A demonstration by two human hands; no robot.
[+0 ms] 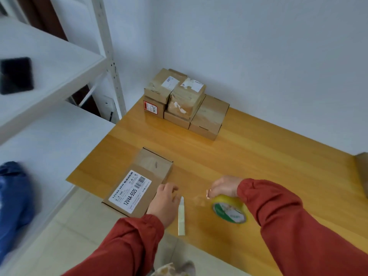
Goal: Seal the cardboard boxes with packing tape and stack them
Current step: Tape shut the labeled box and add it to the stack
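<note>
A flat cardboard box (139, 182) with a white barcode label lies near the table's left front corner. My left hand (164, 202) rests at the box's right edge, fingers curled, and pinches the end of a strip of tape (181, 216) that hangs down beside it. My right hand (225, 186) grips the top of a yellow tape roll (230, 210) with a green-and-white core, to the right of the box. A stack of several sealed cardboard boxes (185, 102) stands at the table's far left corner against the wall.
The wooden table (249, 156) runs to the right, where another brown box edge (362, 172) shows. White metal shelving (49, 62) stands at left with a dark object (16, 75) on it. A blue item (12, 200) sits low left.
</note>
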